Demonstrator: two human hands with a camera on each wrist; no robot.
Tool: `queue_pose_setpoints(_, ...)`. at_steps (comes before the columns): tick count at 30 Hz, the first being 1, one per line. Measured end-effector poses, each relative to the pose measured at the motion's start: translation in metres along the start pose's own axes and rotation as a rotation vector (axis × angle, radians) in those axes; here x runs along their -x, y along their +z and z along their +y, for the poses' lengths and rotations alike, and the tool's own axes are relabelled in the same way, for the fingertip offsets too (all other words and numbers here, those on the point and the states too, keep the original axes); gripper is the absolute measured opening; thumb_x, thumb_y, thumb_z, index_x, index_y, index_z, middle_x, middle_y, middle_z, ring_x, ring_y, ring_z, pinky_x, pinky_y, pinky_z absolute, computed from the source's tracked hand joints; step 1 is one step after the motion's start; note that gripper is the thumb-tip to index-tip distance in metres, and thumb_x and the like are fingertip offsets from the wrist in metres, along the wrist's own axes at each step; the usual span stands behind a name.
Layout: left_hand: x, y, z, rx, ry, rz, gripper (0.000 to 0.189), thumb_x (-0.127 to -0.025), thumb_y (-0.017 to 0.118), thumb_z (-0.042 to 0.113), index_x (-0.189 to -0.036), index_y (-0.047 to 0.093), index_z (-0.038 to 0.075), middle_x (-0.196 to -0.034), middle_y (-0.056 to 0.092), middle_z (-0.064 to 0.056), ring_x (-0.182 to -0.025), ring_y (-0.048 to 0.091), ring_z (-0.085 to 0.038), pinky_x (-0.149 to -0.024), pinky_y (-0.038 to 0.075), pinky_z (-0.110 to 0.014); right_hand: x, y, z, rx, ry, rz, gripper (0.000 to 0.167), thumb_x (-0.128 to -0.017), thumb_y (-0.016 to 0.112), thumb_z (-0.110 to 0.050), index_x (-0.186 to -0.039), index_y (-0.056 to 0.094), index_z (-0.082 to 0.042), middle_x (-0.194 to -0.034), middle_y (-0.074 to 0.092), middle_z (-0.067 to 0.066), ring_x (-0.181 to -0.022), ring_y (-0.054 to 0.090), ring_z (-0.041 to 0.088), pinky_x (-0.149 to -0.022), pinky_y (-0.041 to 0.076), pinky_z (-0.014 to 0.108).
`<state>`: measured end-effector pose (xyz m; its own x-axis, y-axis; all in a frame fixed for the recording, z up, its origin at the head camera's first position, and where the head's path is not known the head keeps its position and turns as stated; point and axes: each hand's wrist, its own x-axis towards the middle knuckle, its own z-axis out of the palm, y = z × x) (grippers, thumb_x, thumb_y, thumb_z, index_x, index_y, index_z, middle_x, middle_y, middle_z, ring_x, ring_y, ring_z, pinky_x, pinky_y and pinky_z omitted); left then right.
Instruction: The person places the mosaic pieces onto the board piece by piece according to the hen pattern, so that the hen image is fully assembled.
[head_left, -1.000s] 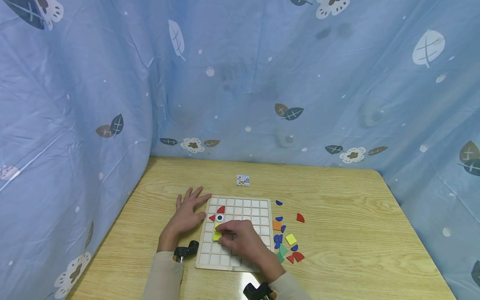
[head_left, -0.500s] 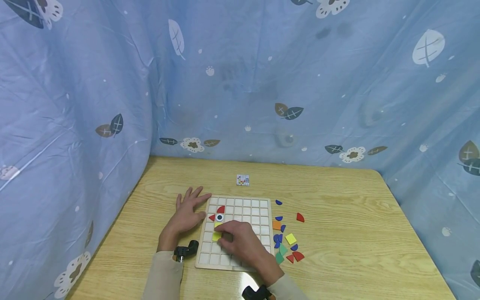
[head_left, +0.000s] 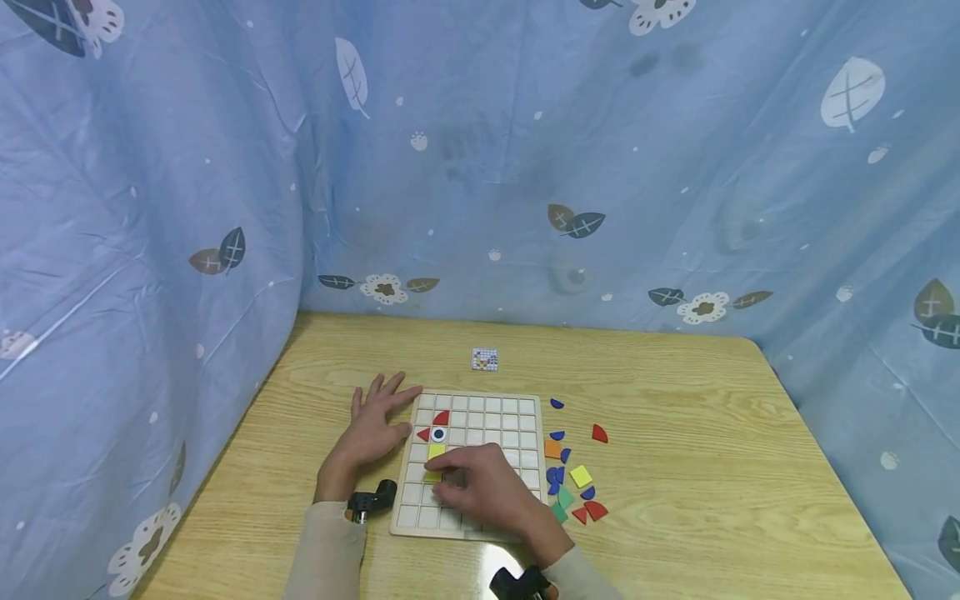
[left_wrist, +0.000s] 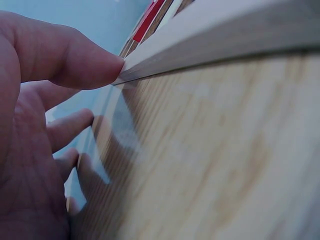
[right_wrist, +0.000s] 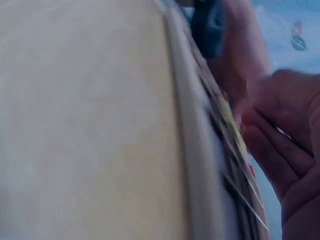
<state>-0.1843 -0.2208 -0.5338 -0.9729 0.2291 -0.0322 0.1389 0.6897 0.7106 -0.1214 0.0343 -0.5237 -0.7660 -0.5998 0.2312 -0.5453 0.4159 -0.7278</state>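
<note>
Bracing the board (head_left: 492, 437) with spread left fingers (head_left: 403, 398), I should level the lower yellow square (head_left: 432, 477); right fingers (head_left: 452, 457): grasp unclear.

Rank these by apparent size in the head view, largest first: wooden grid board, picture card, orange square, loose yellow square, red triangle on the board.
1. Wooden grid board
2. Picture card
3. Orange square and loose yellow square: too alike to rank
4. Red triangle on the board
</note>
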Motion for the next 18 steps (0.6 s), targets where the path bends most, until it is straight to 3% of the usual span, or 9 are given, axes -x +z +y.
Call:
queue_pose_setpoints(8, -0.001, 0.001, -0.001, 0.004, 0.005, 0.004, 0.068, -0.095, 0.066, 0.007, -0.162, 0.057, 0.016, -0.182, 0.024, -0.018, -0.171, -0.001, -0.046, -0.131, -0.018, -0.068, 0.018, -0.041, 0.013, -0.193, 0.085, 0.003, 0.029, -0.096, 0.085, -0.018, -0.125, 0.083, -0.012, -0.12, 0.084, 0.001, -0.11, 0.081, 0.018, -0.102, 0.064, 0.04)
queue_pose_setpoints(18, -0.001, 0.001, -0.002, 0.017, 0.001, -0.002, 0.068, -0.095, 0.065, 0.008, -0.162, 0.057, 0.017, -0.182, 0.023, -0.017, -0.171, -0.003, -0.045, -0.13, -0.02, -0.068, 0.065, -0.093, 0.043, -0.204, 0.176, 0.067, 0.031, -0.097, 0.086, -0.024, -0.125, 0.083, -0.013, -0.125, 0.082, 0.004, -0.114, 0.08, 0.025, -0.099, 0.065, 0.045)
